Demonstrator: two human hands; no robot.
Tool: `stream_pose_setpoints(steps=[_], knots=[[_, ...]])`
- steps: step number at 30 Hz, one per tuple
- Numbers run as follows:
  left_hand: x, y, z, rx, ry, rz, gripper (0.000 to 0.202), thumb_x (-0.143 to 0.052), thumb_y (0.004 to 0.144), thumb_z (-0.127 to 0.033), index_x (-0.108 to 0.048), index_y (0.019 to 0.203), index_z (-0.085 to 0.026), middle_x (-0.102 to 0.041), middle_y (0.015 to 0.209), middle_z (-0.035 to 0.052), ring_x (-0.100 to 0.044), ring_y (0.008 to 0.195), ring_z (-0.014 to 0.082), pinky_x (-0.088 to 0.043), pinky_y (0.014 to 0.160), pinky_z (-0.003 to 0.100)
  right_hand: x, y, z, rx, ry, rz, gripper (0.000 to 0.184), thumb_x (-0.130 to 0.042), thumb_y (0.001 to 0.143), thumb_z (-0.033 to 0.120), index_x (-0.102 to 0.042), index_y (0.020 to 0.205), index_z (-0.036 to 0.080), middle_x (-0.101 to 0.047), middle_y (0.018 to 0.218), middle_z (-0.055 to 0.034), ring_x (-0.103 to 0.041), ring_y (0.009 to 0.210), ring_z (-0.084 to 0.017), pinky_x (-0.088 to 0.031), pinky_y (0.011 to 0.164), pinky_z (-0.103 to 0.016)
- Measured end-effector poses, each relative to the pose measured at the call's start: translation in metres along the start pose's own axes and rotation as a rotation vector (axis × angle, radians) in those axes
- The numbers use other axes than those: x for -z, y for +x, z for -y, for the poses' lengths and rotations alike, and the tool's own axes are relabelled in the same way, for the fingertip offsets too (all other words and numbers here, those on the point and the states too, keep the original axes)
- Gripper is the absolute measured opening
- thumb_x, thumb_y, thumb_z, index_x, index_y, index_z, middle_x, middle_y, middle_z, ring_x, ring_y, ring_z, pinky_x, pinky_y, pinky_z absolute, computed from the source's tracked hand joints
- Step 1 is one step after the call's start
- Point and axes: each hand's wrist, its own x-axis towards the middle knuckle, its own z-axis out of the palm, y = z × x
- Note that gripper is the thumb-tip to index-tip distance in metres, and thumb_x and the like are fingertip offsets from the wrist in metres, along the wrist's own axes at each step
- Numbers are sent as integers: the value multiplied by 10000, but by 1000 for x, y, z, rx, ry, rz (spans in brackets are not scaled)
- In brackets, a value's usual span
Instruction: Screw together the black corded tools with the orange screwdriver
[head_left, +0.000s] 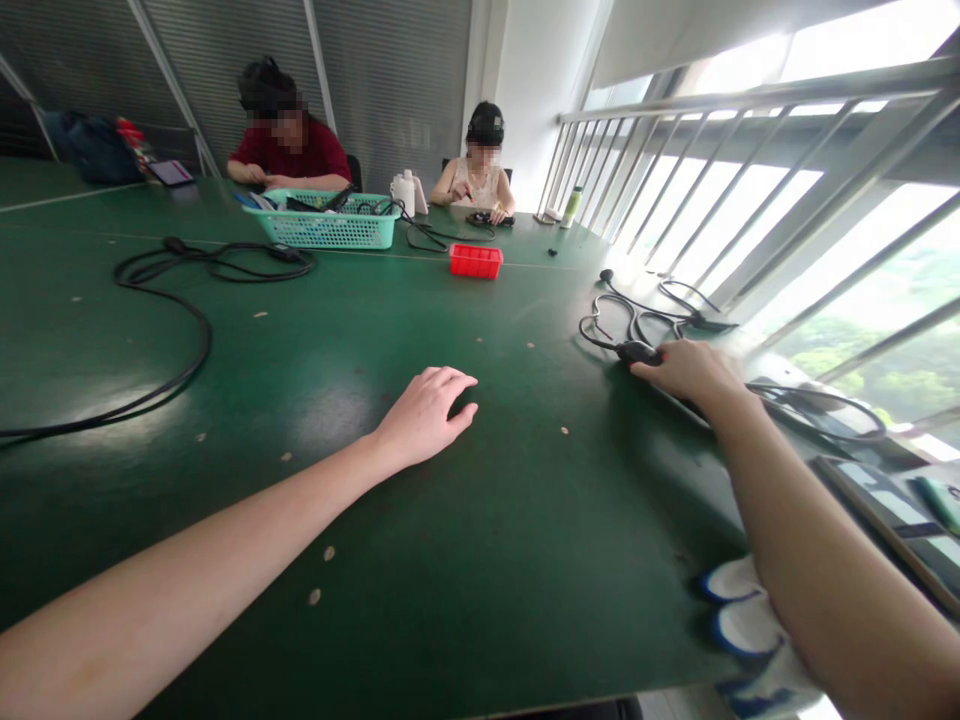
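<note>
My left hand (424, 415) rests palm down on the green table (465, 560), fingers loosely curved and apart, holding nothing. My right hand (686, 368) reaches to the right side of the table and its fingers close on a small black device (637, 351) at the end of a thin black cable (637, 315) that loops away toward the window. The fingertips are partly hidden behind the hand.
A red tray (475, 260) and a teal basket (326, 225) stand farther back. A thick black cable (172, 300) curves across the left side. Two other people sit at the far end. A phone (892, 510) lies at the right edge by the window railing.
</note>
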Motion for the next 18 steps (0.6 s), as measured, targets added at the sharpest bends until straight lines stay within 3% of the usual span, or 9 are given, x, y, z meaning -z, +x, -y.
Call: stream_pose_setpoints(steps=[10,14,18], knots=[[1,0,0,7,0,0,372,-497,1031,-356,-632,1328,-176,-656,1342,106,-561,1286,294,-470,1124,497,-4,14,-19,48,69,74,722,-552,772,835,-724,1173,260,-718,1036,-127,-647,906,-301,-460,691,-369],[2,0,-1,1,-9,3,372,-484,1034,-358,-632,1327,-183,-656,1343,107,-562,1290,292,-467,1130,499,-3,9,-18,20,28,92,686,-534,808,813,-716,1097,218,-712,1038,-152,-649,914,-320,-466,695,-392],[4,0,-3,11,-12,8,377,-483,1033,-358,-632,1330,-180,-656,1341,113,-562,1291,296,-471,1126,505,6,1,-21,-42,6,78,560,-656,793,692,-706,1088,219,-709,1074,-171,-645,941,-339,-459,677,-406]])
